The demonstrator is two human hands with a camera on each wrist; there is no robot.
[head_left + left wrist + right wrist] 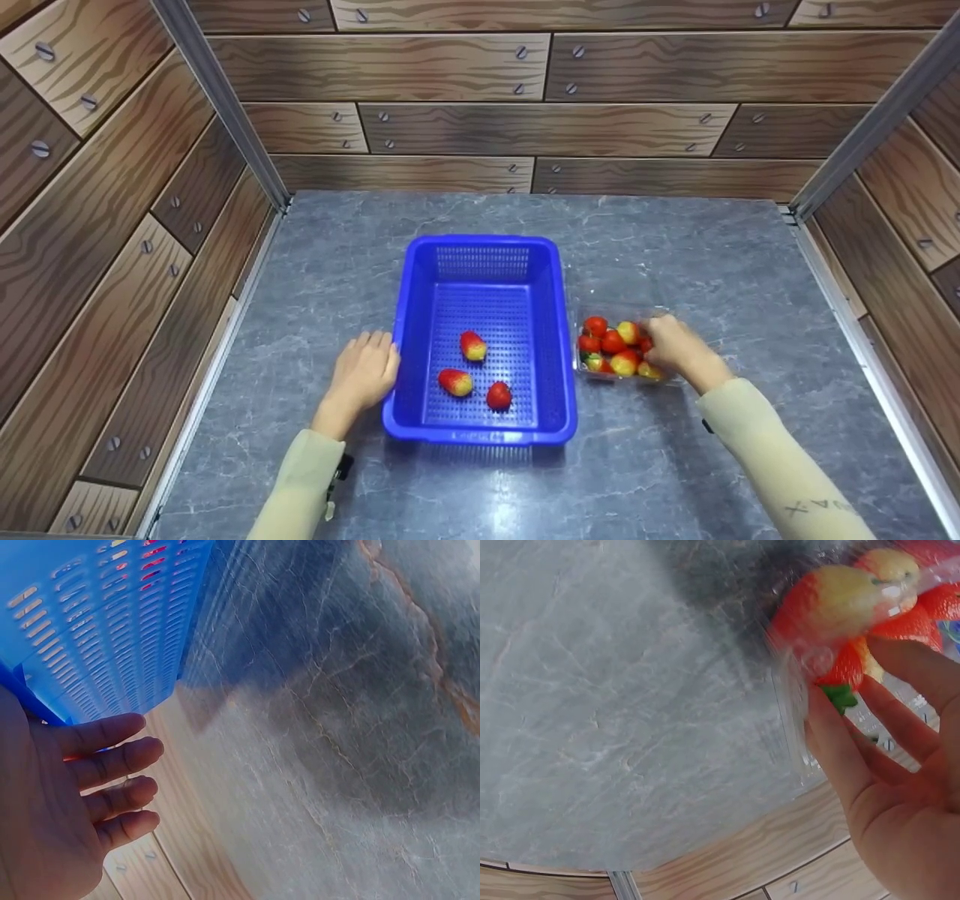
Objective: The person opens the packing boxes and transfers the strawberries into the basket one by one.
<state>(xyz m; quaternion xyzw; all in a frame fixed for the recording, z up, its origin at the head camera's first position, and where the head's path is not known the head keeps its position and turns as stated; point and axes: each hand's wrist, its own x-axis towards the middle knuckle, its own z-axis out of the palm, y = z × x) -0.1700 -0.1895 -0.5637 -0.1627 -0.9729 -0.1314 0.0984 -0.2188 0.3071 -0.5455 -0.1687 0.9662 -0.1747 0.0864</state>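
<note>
A blue plastic basket (480, 434) stands in the middle of the table. Three toy strawberries lie on its floor: a red-yellow strawberry (472, 346), another red-yellow strawberry (455, 382) and a red strawberry (499, 396). My left hand (365, 369) rests against the basket's left rim, fingers loosely extended beside its slotted wall in the left wrist view. Right of the basket sits a clear plastic box (600, 376) holding several strawberries. My right hand (677, 349) reaches into its right end. In the right wrist view, thumb and fingers pinch a strawberry (847, 667) with a green cap.
The grey marbled tabletop (345, 255) surrounds the basket and the box. Wood-patterned panels (450, 67) wall off the back and both sides, with metal rails (874, 375) along the edges. A clear lid-like sheet (619, 285) shows faintly behind the box.
</note>
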